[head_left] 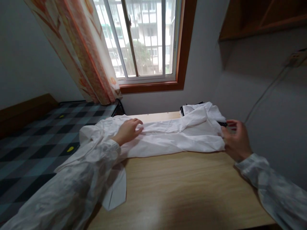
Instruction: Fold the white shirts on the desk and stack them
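Observation:
A white garment (163, 142) lies stretched from left to right across the far part of a wooden table (182, 191). Its left end hangs over the table's left side, and one pointed white flap drops near the front left. My left hand (129, 130) rests on the cloth left of the middle, its fingers spread loosely. At the garment's right end is my right hand (237, 139), with the fingers curved and apart beside the cloth's edge; no cloth shows between them. Something black pokes out from under the white fabric near that hand.
A bed with a dark checked cover (35, 140) stands to the left. Behind the table are a barred window (148, 41) and a patterned curtain (83, 48). A wooden shelf (263, 22) and a cable (263, 89) are at the right wall.

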`<state>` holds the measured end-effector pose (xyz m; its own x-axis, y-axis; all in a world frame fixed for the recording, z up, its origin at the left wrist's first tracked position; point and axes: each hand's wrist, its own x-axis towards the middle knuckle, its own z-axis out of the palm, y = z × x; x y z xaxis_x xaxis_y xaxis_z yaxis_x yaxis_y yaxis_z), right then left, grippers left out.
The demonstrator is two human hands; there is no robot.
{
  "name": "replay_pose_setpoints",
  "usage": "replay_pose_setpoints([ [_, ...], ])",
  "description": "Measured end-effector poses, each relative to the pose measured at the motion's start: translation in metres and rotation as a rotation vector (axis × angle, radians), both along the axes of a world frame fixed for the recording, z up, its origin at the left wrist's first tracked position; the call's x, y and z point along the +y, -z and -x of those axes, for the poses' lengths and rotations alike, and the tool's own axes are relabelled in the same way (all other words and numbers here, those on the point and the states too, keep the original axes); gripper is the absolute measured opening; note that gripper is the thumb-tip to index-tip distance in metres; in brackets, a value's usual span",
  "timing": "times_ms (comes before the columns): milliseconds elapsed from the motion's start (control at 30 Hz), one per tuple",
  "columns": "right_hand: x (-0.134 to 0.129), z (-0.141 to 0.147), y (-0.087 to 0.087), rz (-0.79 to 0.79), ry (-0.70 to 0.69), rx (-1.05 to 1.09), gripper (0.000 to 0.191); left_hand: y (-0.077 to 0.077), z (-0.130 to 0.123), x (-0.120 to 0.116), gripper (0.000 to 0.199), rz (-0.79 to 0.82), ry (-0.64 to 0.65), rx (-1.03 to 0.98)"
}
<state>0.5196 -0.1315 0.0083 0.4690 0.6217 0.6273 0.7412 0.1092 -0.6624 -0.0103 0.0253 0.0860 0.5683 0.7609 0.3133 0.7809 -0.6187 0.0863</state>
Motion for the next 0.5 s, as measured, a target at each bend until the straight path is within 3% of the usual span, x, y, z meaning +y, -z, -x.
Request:
replay_pose_setpoints([
  [33,-0.002,0.004,-0.009,0.0,-0.044,-0.09,0.04,-0.001,-0.016,-0.008,0.031,0.057,0.078,0.005],
  [100,-0.005,0.015,-0.023,0.08,-0.263,-0.259,0.025,0.002,-0.052,-0.022,0.034,0.164,0.187,-0.006],
  [200,-0.008,0.03,-0.033,0.248,-0.574,-0.433,0.018,0.02,-0.106,-0.034,0.037,0.247,0.235,-0.088],
  [333,-0.008,0.036,-0.027,0.297,-0.663,-0.486,0.018,0.049,-0.152,-0.036,0.038,0.379,0.216,-0.223],
  [500,-0.005,0.027,-0.019,0.313,-0.713,-0.519,0.015,0.064,-0.163,-0.03,0.039,0.563,0.281,-0.378],
])
